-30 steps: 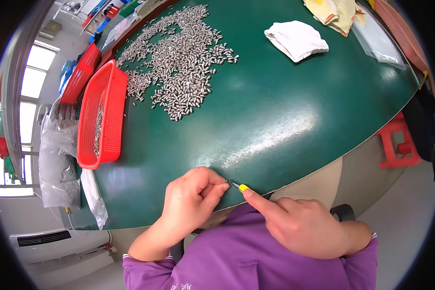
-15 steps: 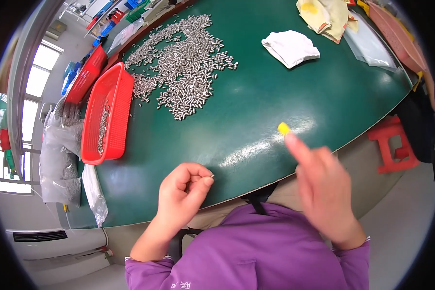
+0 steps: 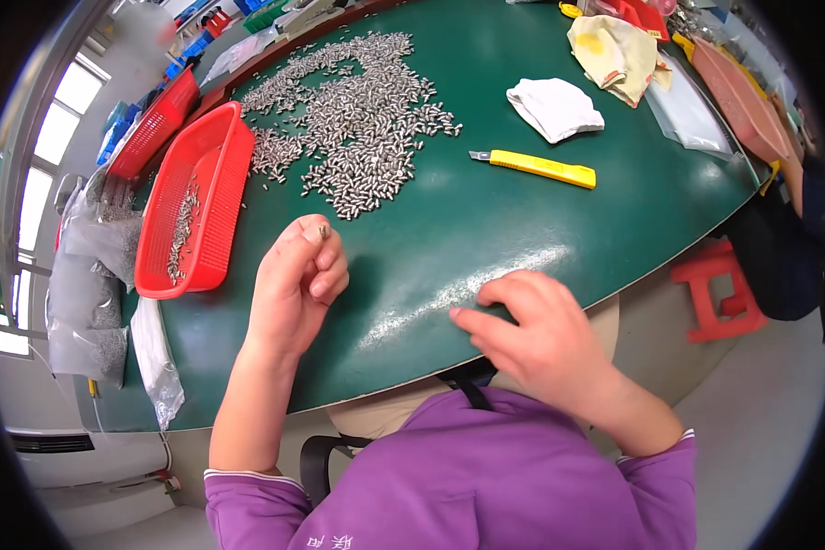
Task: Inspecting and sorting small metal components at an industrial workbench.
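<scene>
My left hand (image 3: 295,284) is raised over the green table (image 3: 403,266), pinching a small metal pin (image 3: 324,232) between thumb and fingertip. Much of the pin is hidden by the fingers. Beyond that hand lies a broad heap of small silvery metal pins (image 3: 367,128). My right hand (image 3: 545,339) hovers by the table's near edge, fingers bent and apart, with nothing in it. Farther off, a yellow utility knife (image 3: 543,169) lies flat with its blade out, pointing left, apart from both hands.
Left of the heap stands a red plastic basket (image 3: 197,202) holding some pins, with another red basket (image 3: 156,124) behind it. Filled clear bags (image 3: 87,307) sit at the far left. A white cloth (image 3: 556,108) and a yellowish cloth (image 3: 614,57) lie back right. A red stool (image 3: 720,291) stands right.
My right hand has let go of the yellow utility knife, now lying on the table, and has come back left. My left hand has moved up and left with the pin.
</scene>
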The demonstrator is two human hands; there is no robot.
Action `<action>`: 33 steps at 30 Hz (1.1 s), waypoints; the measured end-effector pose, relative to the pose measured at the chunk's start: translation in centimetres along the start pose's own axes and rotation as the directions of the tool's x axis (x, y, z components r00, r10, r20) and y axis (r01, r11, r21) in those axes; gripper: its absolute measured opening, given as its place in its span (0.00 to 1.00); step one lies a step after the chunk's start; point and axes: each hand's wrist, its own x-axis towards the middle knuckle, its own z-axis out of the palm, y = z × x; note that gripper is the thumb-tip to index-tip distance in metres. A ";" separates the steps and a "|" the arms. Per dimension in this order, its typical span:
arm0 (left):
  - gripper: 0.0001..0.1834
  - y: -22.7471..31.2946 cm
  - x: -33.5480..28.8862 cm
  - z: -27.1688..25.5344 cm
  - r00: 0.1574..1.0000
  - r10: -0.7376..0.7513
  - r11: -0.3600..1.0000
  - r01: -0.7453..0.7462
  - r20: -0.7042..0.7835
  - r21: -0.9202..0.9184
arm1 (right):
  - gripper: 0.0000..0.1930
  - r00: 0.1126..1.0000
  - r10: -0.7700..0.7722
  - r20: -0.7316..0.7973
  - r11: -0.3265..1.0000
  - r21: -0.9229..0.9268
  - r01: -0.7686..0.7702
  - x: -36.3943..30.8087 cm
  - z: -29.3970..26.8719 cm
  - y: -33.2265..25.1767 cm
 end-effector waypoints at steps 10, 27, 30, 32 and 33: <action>0.05 -1.4 -0.6 -1.2 0.998 -0.023 1.000 0.022 0.061 0.018 | 0.16 0.968 0.113 -0.224 0.948 -0.266 -0.172 -0.9 -4.7 2.6; 0.06 -2.8 -0.2 -0.8 0.940 -0.115 0.965 0.182 0.321 -0.187 | 0.10 0.871 0.289 -0.397 0.895 -0.210 -0.393 0.4 -10.1 6.3; 0.05 -2.4 -0.2 -1.2 0.963 -0.091 0.964 0.149 0.253 -0.221 | 0.13 0.974 0.067 -0.215 0.980 -0.172 -0.105 7.9 -6.2 3.1; 0.05 -2.1 0.0 -1.5 0.978 -0.056 0.966 0.103 0.199 -0.236 | 0.10 0.990 -0.121 -0.066 0.988 -0.107 0.114 11.5 -3.5 3.4; 0.06 -1.9 0.3 -1.8 0.981 -0.034 0.968 0.080 0.193 -0.236 | 0.08 0.989 -0.146 -0.017 0.986 -0.088 0.144 12.8 -2.0 3.6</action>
